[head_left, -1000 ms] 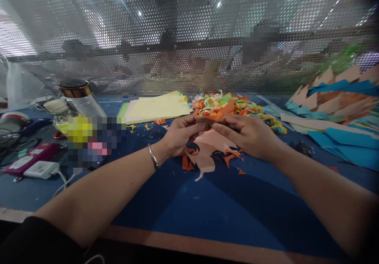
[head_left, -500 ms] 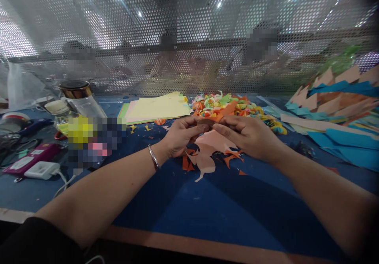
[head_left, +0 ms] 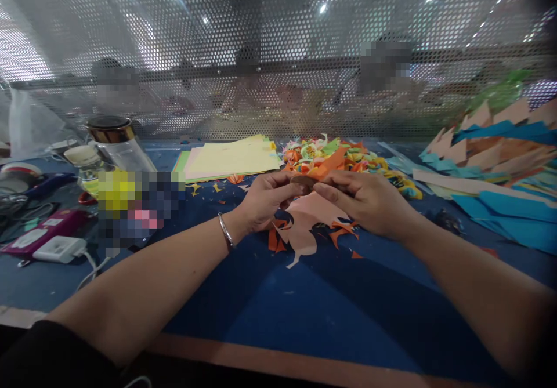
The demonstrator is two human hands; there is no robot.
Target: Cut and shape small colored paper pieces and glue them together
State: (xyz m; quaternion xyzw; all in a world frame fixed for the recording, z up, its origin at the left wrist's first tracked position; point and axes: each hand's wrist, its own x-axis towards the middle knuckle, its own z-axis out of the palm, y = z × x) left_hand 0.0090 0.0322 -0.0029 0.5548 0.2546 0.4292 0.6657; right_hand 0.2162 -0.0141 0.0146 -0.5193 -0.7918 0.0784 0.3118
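Between my two hands is a piece of orange paper [head_left: 331, 163], its pointed end sticking up and its lower part folded in shadow. My left hand [head_left: 265, 200] pinches the left edge with thumb and fingers; a silver bangle [head_left: 225, 230] circles that wrist. On the other side, my right hand [head_left: 369, 202] grips the same paper, thumb in front and fingers behind. Fingertips of both hands nearly meet, hiding part of the fold. Below them lie a pale pink paper offcut [head_left: 302, 240] and dark orange scraps [head_left: 275, 241] on the blue table [head_left: 278, 312].
A heap of small colourful folded paper pieces [head_left: 300, 151] lies behind my hands. Left of it are stacked paper sheets [head_left: 230, 160]. Farther left stand a glass jar [head_left: 124, 147], a purple device [head_left: 47, 234] and a white charger [head_left: 61, 250]. Blue paper [head_left: 513, 217] lies at right.
The orange paper's pointed end has shifted slightly, tilting between my fingers. Both hands hold nearly the same place and grip.
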